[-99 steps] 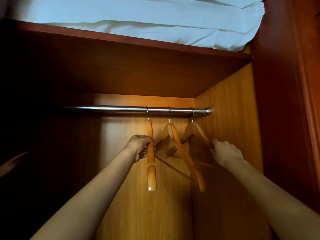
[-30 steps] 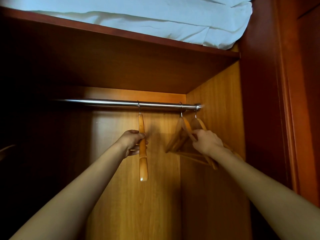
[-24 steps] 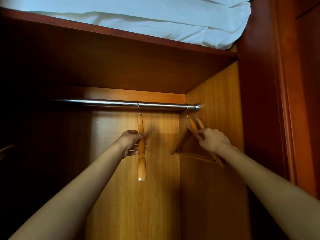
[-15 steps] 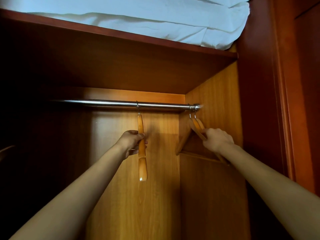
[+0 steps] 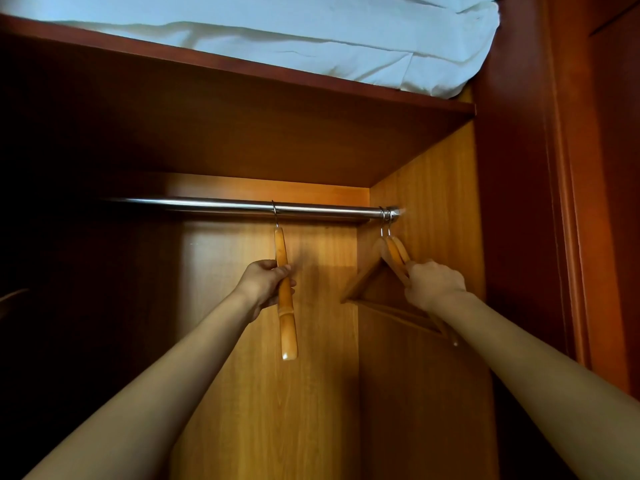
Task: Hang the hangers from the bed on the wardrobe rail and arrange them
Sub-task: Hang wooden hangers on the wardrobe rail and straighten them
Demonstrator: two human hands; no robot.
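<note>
Wardrobe panels (image 5: 242,393) frame everything. Left hand (image 5: 265,284) grips a lone hanger (image 5: 288,327) on the rail (image 5: 207,204); right hand (image 5: 434,284) grips two hangers (image 5: 393,251), now slid tight to its right end, their near arms hidden behind the wrist.

Home bedroom wardrobe: metal rail (image 5: 242,206), wooden hangers (image 5: 285,306), folded bedding (image 5: 277,39) on shelf (image 5: 242,71).

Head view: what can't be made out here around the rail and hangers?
Head view only.
Rail: its left end vanishes in the wardrobe's dark left side.
Right hangers: they overlap, and the right hand covers their near arms; whether it holds both is unclear.
Left hanger: seen edge-on, its far arm hidden behind the near one.
Curved shape at the left edge: cut off and shadowed, unidentifiable.
</note>
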